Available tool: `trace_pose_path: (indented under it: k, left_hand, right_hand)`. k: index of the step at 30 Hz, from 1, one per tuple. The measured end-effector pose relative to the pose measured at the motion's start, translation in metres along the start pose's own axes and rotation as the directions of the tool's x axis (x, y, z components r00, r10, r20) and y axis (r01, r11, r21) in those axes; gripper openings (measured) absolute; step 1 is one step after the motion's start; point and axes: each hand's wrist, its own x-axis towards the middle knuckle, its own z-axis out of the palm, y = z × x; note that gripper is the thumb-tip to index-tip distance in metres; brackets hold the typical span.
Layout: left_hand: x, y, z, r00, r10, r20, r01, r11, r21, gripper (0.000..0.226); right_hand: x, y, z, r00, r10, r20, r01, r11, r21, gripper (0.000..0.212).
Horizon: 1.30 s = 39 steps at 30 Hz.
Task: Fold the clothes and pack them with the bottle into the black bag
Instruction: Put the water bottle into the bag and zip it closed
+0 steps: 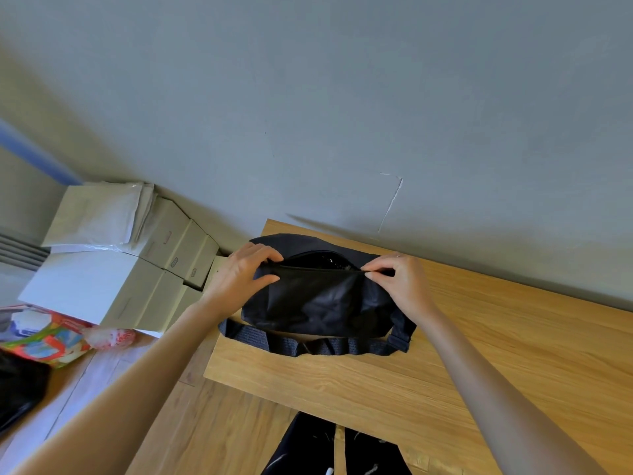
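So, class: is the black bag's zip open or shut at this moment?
Mostly open. The black bag gapes along its top, something glossy showing inside; the left hand grips one end, the right hand pinches the other.

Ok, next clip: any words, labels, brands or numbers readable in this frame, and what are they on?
None can be read.
Cardboard boxes: small dark and reddish printed marks on the sides, too small and blurred to read.
Colourful bag on the floor: bright print, blurred, no legible text.
Black bag on the wooden table: no label or logo visible.
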Motion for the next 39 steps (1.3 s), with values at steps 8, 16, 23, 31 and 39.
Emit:
trace_pose_path:
  k: [8,16,23,31,39]
  left_hand:
    - [0.032,0.03,0.038,0.996,0.087,-0.036,-0.089,0.994,-0.06,0.031]
    - [0.068,0.077,0.08,0.981,0.191,0.044,-0.188,0.98,-0.067,0.027]
    - [0.089,0.116,0.109,0.966,0.227,0.124,-0.239,0.968,0.083,0.031]
    - [0.102,0.134,0.124,0.951,0.028,0.309,-0.05,0.997,0.066,0.042]
    - [0.103,0.136,0.121,0.953,-0.066,0.295,0.161,0.936,-0.313,0.034]
  right_hand:
    - [0.004,0.002,0.002,0.999,0.015,0.042,-0.017,0.999,0.043,0.015]
    - [-0.012,0.032,-0.017,0.994,0.11,-0.02,-0.108,0.992,0.066,0.04]
    - [-0.025,0.045,-0.029,0.959,0.285,0.008,-0.279,0.932,0.232,0.047]
    - [-0.027,0.044,-0.026,0.967,0.252,-0.024,-0.228,0.909,0.349,0.037]
    - [-0.024,0.044,-0.023,0.95,0.311,0.006,-0.288,0.874,0.392,0.048]
